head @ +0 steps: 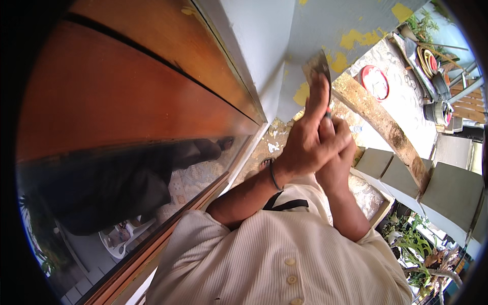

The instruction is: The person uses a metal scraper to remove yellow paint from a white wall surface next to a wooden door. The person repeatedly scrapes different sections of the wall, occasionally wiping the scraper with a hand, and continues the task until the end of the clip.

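A putty knife (322, 63) with a broad metal blade is held up against the grey wall (318, 32), where patches of yellow show through the peeling paint. My right hand (341, 146) grips its handle, of which only a small red and black part shows. Overlapping it from the left is my left hand (307, 143), a finger stretched along the blade and the others folded over the right hand. A dark band (273, 173) circles my left wrist. Whether the blade's edge touches the wall is hard to tell.
A wood-framed glass pane (198, 187) with reflections runs close on my left, below orange-brown wood panels (145, 95). At right, a wooden plank (385, 122) slants down to grey-topped masonry (404, 171). Beyond lie a red-rimmed round container (375, 83) and buckets (438, 112); plants (411, 240) grow lower right.
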Action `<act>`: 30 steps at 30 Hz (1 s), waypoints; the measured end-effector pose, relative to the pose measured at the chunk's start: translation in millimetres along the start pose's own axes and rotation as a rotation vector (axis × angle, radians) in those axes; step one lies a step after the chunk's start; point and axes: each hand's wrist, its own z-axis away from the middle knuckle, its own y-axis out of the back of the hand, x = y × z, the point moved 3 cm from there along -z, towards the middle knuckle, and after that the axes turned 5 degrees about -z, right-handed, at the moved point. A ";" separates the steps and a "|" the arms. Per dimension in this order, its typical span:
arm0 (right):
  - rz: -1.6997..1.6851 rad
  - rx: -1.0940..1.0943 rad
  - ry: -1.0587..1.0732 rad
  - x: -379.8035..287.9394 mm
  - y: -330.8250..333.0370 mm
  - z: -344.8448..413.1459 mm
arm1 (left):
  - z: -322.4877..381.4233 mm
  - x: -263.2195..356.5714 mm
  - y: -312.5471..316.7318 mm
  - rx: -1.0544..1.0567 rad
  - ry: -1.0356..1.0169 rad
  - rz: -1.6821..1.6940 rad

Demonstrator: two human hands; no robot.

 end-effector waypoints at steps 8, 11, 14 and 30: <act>-0.366 -0.226 -0.248 -29.1 -9.3 -25.3 | -16.0 18.6 16.8 0.059 0.117 0.093; -0.473 -0.136 -0.107 -37.2 2.5 4.1 | -1.6 35.7 -1.0 -0.018 -0.011 -0.035; -0.544 -0.115 -0.127 -55.6 -5.7 14.3 | -15.6 39.9 -2.7 0.026 -0.029 -0.038; -0.581 -0.233 -0.035 -68.1 5.1 0.2 | -9.5 62.9 -2.4 0.058 -0.116 -0.070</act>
